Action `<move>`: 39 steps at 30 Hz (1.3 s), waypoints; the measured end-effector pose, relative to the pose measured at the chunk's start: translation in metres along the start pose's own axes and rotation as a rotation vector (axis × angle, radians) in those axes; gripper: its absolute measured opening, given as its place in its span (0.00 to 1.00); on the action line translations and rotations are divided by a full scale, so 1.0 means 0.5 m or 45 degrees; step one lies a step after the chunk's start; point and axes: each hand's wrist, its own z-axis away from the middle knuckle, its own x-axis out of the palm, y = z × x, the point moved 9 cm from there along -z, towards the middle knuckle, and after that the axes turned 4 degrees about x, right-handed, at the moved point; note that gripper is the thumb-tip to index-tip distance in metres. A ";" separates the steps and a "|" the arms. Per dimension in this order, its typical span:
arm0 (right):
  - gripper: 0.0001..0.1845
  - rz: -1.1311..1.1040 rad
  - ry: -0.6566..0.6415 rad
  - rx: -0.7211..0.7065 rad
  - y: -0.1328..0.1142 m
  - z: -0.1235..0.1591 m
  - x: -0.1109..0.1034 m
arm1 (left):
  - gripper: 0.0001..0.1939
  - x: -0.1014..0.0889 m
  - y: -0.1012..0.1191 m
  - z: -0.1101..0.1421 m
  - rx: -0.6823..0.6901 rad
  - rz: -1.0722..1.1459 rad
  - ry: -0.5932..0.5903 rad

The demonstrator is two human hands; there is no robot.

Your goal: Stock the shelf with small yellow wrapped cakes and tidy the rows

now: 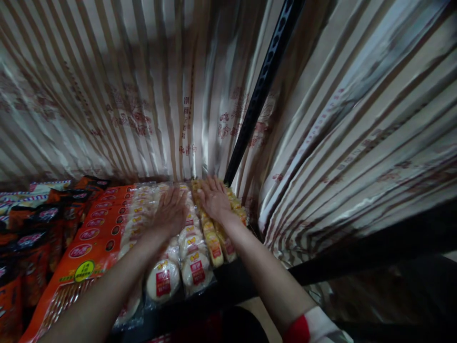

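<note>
My left hand [172,209] lies flat, fingers stretched out, on rows of round white rice crackers [163,280] in clear wrappers. Just right of it, my right hand [214,196] rests palm down with spread fingers on the yellow-wrapped snacks [214,247] at the right end of the shelf. Both hands reach toward the back and hold nothing. The packs under my palms are partly hidden. A second column of white crackers [193,269] stands between the two forearms.
Orange snack bags [94,224] overlap in a row to the left, with dark orange-black bags [32,238] beyond. A black perforated post [260,90] rises behind my right hand. Printed, pleated curtains [143,95] hang at the back and right. The black shelf edge [228,278] runs in front.
</note>
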 end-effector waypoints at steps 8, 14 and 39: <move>0.29 0.123 -0.177 0.152 0.139 -0.006 0.051 | 0.28 0.043 0.114 -0.091 0.104 0.094 0.001; 0.30 0.073 -0.161 0.188 0.137 -0.008 0.053 | 0.28 0.069 0.131 -0.110 0.031 0.157 -0.107; 0.29 0.067 -0.256 0.093 0.138 -0.015 0.078 | 0.28 0.073 0.122 -0.161 0.041 0.086 -0.027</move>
